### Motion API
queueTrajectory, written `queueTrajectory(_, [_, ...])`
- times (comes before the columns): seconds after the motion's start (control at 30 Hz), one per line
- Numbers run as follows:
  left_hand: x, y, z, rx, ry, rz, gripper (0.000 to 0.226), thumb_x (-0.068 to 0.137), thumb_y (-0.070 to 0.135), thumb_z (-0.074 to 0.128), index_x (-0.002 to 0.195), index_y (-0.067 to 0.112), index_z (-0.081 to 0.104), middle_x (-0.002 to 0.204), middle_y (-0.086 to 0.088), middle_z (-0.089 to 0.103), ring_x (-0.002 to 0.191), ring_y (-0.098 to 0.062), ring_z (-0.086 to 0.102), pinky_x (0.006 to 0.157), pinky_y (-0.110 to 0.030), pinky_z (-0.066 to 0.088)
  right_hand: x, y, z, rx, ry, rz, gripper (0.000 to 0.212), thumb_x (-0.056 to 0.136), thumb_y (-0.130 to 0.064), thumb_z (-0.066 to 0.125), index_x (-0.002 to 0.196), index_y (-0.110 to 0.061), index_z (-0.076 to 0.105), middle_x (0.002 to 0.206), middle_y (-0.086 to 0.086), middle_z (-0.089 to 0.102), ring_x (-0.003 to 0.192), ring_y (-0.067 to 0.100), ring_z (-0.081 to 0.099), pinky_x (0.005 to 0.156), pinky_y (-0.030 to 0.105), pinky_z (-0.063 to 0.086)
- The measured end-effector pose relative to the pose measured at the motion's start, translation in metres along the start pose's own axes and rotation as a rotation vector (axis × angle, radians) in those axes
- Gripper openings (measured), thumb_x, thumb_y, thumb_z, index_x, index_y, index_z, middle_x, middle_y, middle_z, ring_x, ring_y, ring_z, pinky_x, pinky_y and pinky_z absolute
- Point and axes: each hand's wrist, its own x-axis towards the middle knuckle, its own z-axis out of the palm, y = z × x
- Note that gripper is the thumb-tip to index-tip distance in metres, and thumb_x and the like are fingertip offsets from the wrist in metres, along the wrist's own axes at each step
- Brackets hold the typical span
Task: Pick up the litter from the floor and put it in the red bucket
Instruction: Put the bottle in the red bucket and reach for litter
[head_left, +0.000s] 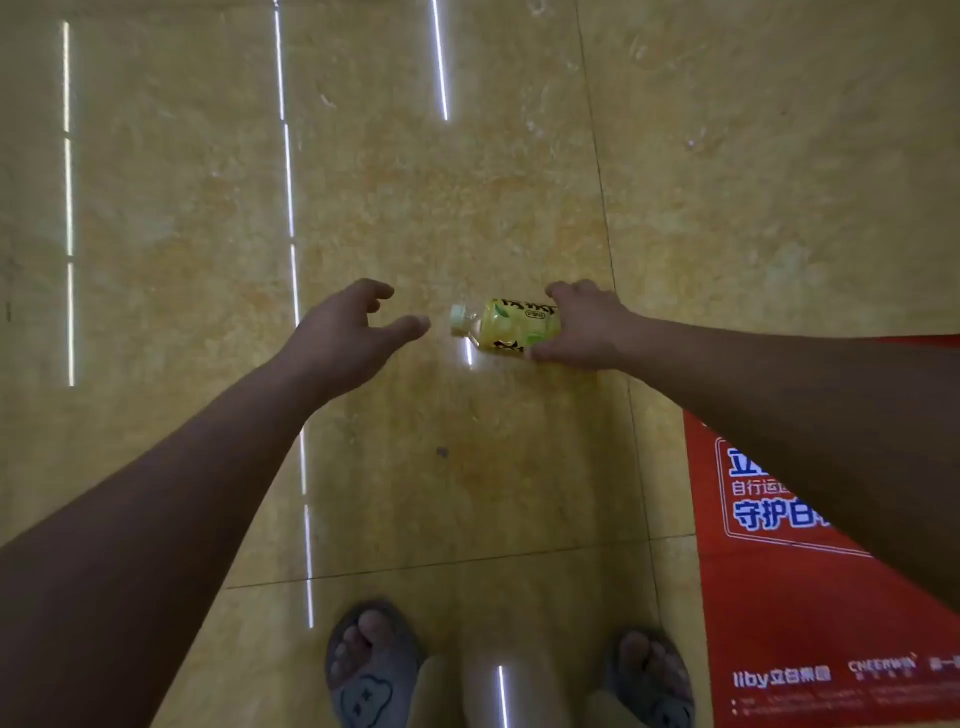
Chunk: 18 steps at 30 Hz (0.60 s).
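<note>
Head view: the right hand (587, 327), just right of the frame's centre, is wrapped round the base end of a small bottle (511, 322), with fingers over the top and the thumb underneath. The bottle lies sideways with its cap (458, 318) pointing to the left of the frame. Whether it rests on the floor (415, 182) or is just clear of it I cannot tell.

The left hand (345, 338) is beside the cap, apart from it, with loosely spread fingers and holding nothing.

The main risk is probably the grip. It sits at one end, so the neck end may droop or the smooth plastic may slide out during the carry. The glossy tiles would probably let a dropped bottle roll away. If the left hand reaches in, it could knock the cap and twist the bottle in the fingers.

A red printed surface (779, 597) fills the lower right of the frame, partly behind the right forearm. It is probably the bucket, but its mouth is not in view, so a blind drop could hit the rim or miss.

The bottle is clear plastic with a bright yellow label bearing dark characters and green leaf marks. Its cap is pale green. It seems light and possibly empty, though any contents are hard to judge.
</note>
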Motion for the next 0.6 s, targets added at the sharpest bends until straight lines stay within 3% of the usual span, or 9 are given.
queueTrajectory(0.23, [0.031,-0.020,0.009,0.039,0.028,0.037,0.072,0.078,0.063,0.066,0.138,0.028,0.048,0.138,0.001,0.053,0.123,-0.018,0.052,0.098,-0.045,0.049,0.035,0.001,0.029,-0.126,0.048,0.014,0.090,0.069,-0.050,0.076,0.143,-0.026,0.031,0.138,0.010,0.039,0.128,0.036,0.038,0.106,0.058,0.029])
queueTrajectory(0.4, [0.039,-0.021,0.012,0.068,0.019,0.060,0.072,0.079,0.063,0.066,0.138,0.028,0.047,0.139,0.001,0.052,0.124,-0.018,0.051,0.097,-0.046,0.050,0.043,0.001,0.037,-0.174,0.124,0.010,0.074,0.073,-0.041,0.074,0.136,-0.025,0.038,0.127,0.010,0.043,0.120,0.035,0.045,0.103,0.059,0.033])
queueTrajectory(0.6, [0.028,-0.002,-0.003,0.088,0.020,0.057,0.071,0.080,0.062,0.064,0.140,0.028,0.045,0.141,0.001,0.050,0.125,-0.019,0.050,0.096,-0.044,0.049,0.024,-0.005,0.010,-0.124,0.130,0.021,0.076,0.073,-0.045,0.074,0.137,-0.025,0.038,0.127,0.010,0.046,0.119,0.035,0.045,0.100,0.057,0.035])
